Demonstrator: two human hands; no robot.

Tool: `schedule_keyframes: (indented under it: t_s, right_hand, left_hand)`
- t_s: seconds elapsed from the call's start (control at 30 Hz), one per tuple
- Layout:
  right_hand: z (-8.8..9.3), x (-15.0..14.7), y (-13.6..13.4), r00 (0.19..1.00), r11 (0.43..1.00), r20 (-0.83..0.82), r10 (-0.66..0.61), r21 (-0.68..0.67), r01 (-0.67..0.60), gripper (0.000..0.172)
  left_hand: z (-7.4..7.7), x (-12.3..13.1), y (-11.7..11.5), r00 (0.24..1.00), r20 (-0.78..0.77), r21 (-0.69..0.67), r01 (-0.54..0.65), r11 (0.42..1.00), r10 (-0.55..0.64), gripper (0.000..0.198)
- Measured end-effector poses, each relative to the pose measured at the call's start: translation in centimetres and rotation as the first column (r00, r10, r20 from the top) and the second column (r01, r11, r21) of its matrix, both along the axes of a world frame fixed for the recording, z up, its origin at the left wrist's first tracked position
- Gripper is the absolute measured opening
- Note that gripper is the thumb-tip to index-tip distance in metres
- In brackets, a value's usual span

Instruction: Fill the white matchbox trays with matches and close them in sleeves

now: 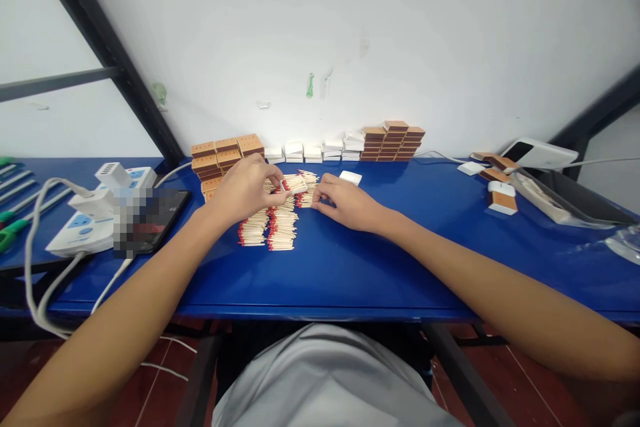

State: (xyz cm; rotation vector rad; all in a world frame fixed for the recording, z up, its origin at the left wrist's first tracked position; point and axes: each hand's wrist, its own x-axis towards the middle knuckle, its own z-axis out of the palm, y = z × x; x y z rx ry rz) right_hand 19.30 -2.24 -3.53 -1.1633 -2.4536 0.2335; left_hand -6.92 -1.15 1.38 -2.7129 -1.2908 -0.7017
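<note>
At left hand (246,183), white tray (299,191) lengthwise left-to-right, red match heads (285,185) leftward.

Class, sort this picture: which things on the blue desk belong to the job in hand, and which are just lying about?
Likely part of the job:
- open white box of matches, held in the left hand
- piled matches
- stacked white boxes
- brown matchboxes

Seemingly just lying about:
- power strip
- black phone
- green-handled tools

A small open white tray (301,191), holding matches (296,183), is raised above the tabletop (345,273). Near it, loose pale matches (283,228) lie heaped in rough rows, red heads mostly leftward, well back from the tabletop's front edge.
</note>
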Motion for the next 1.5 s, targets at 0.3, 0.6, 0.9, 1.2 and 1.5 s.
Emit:
schedule_keyframes:
  t_s: [0.3,0.6,0.9,1.2,1.5]
  right_hand:
    - [0.4,1.1,-0.4,0.999,0.998,0.0,0.052,-0.023,-0.052,0.009]
    - [0.0,0.0,-0.7,1.0,0.999,-0.004,0.025,-0.023,-0.025,0.004]
    - [0.0,0.0,-0.6,0.999,0.999,-0.025,0.023,-0.023,-0.024,0.006]
    - [-0.3,0.0,-0.3,1.0,1.0,-0.019,0.024,-0.018,-0.025,0.005]
    - [-0.2,0.0,-0.4,1.0,0.999,0.001,0.017,-0.039,-0.017,0.005]
  left_hand:
    - [-0.3,-0.2,0.3,1.0,-0.026,0.011,0.017,1.0,-0.017,0.024]
    - [-0.4,-0.1,0.2,1.0,-0.014,0.004,0.025,1.0,-0.025,0.022]
    - [-0.4,0.0,0.1,0.999,-0.018,0.014,0.034,0.999,-0.034,0.021]
    - [-0.2,0.2,-0.1,0.999,-0.022,-0.001,0.025,1.0,-0.025,0.019]
    - [-0.4,0.1,0.0,0.999,-0.012,0.006,0.032,0.999,-0.032,0.019]
